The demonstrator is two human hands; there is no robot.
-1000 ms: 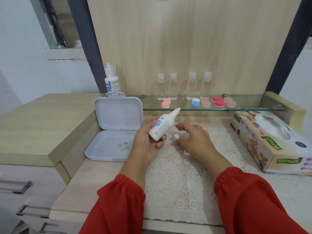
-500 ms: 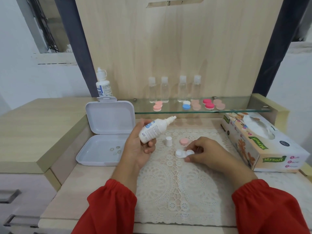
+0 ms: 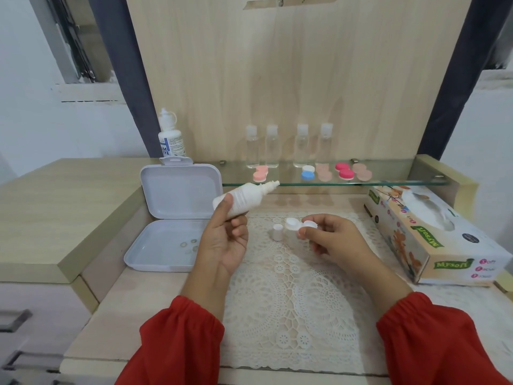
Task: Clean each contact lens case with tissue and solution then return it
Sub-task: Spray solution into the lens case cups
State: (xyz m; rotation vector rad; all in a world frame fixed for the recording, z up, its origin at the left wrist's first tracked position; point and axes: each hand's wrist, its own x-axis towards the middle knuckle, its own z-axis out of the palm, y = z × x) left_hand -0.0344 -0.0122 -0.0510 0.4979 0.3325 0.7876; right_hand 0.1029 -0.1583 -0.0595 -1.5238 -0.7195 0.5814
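Hands at the solution step. Left hand [image 3: 226, 240] grips the solution bottle [image 3: 244, 200], nozzle aimed right; right hand [image 3: 330, 240] pinches the open white lens case [image 3: 299, 226] by one well, raised above the lace mat [image 3: 291, 301]. Bottle cap [image 3: 277, 232] stands beside. Case likely light, rigid and slick when wet; best held at its rim. Further cases [image 3: 344, 172] wait on the glass shelf [image 3: 388, 182]; tissue box [image 3: 433, 237] right.

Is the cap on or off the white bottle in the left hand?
Off. The white bottle in the left hand shows a bare nozzle tip, and a small white cap stands on the lace mat.
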